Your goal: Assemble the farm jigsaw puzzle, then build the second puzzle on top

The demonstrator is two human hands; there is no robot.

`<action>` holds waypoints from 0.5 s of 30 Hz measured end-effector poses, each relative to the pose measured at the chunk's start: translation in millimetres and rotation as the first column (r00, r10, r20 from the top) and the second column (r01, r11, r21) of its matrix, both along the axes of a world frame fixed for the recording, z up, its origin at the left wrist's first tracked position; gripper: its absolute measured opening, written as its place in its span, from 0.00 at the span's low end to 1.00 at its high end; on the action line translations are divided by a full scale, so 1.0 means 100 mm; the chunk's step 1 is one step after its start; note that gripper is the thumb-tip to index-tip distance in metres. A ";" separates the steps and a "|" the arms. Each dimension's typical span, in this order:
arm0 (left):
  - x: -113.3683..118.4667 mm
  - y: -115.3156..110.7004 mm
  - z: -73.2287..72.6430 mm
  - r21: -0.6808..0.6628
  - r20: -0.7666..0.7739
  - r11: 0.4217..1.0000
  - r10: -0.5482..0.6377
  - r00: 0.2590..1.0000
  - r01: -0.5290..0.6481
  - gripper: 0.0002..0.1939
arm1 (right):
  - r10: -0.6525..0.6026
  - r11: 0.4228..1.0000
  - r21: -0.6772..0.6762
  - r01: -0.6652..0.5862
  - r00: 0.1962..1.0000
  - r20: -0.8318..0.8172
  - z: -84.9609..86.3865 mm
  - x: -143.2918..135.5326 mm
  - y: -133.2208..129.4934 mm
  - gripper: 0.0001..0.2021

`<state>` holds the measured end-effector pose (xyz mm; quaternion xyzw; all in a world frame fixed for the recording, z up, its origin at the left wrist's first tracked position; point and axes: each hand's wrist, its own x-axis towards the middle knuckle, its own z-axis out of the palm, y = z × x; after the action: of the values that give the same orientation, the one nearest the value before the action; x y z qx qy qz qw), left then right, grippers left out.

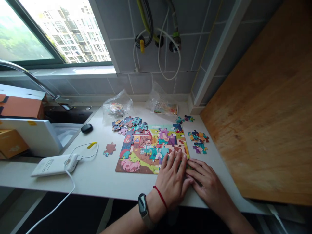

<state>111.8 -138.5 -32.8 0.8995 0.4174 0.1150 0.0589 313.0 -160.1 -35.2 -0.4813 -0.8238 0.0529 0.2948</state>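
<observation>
A colourful farm jigsaw (pixel 143 149) lies flat on the white counter (pixel 97 178). My left hand (pixel 172 177), with a red string and a dark watch at its wrist, rests on the puzzle's lower right part, fingers spread. Beside it, my right hand (pixel 207 178) lies over the lower right corner with its fingers stretched out. Whatever is beneath both palms is hidden. Loose pieces are heaped (pixel 129 124) along the puzzle's upper left edge. More pieces (pixel 200 141) lie to the right, and a brown piece (pixel 110 148) sits apart on the left.
Two clear plastic bags (pixel 118 107) stand at the back. A white power bank (pixel 55 165) with a cable and a black oval object (pixel 87 128) are on the left, near the sink (pixel 65 115) and boxes. A wooden panel (pixel 263 107) rises on the right.
</observation>
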 end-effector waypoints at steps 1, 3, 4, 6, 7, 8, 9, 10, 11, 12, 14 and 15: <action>-0.03 -0.01 -0.02 0.018 -0.002 1.000 0.000 1.000 0.000 0.40 | 0.005 1.000 0.004 -0.005 1.000 0.003 0.01 0.00 0.00 0.13; -0.12 -0.03 -0.03 0.046 -0.009 0.999 -0.002 1.000 0.002 0.41 | 0.009 1.000 0.013 -0.009 1.000 0.009 0.02 -0.01 0.01 0.12; -0.17 -0.05 -0.02 0.053 -0.013 0.999 0.000 1.000 0.000 0.41 | 0.008 1.000 0.017 -0.009 1.000 0.010 0.03 -0.01 0.01 0.12; -0.25 -0.06 0.00 0.054 -0.022 0.999 0.008 1.000 -0.007 0.41 | 0.007 1.000 0.022 -0.007 1.000 0.010 0.05 -0.02 0.01 0.12; -0.28 -0.07 0.00 0.051 -0.026 0.999 0.017 1.000 -0.016 0.42 | 0.006 1.000 0.021 -0.006 1.000 0.009 0.06 -0.03 0.01 0.12; -0.30 -0.08 0.01 0.049 -0.027 0.998 0.028 0.999 -0.027 0.42 | 0.005 1.000 0.020 -0.005 1.000 0.009 0.07 -0.03 0.01 0.12; -0.32 -0.09 0.01 0.050 -0.026 0.998 0.037 0.999 -0.036 0.42 | 0.005 1.000 0.020 -0.006 1.000 0.010 0.07 -0.03 0.02 0.12; -0.34 -0.09 0.01 0.053 -0.025 0.998 0.042 0.999 -0.040 0.42 | 0.005 1.000 0.019 -0.005 1.000 0.012 0.08 -0.03 0.02 0.13; -0.36 -0.10 0.01 0.062 -0.025 0.997 0.045 0.999 -0.043 0.42 | 0.004 1.000 0.020 -0.005 1.000 0.012 0.08 -0.03 0.02 0.13; -0.37 -0.11 0.01 0.075 -0.023 0.996 0.048 0.999 -0.046 0.42 | 0.003 1.000 0.018 -0.004 1.000 0.011 0.08 -0.04 0.02 0.13; -0.41 -0.13 0.00 0.112 -0.017 0.992 0.051 0.999 -0.049 0.43 | 0.000 1.000 0.013 0.000 1.000 0.004 0.08 -0.04 0.01 0.13; -0.43 -0.14 -0.01 0.131 -0.012 0.990 0.056 0.998 -0.053 0.43 | -0.003 1.000 0.006 0.003 1.000 0.000 0.08 -0.04 0.01 0.13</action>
<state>69.0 -152.6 -33.5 0.8906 0.4338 0.1365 -0.0066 308.9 -158.8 -26.9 -0.4817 -0.8233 0.0498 0.2962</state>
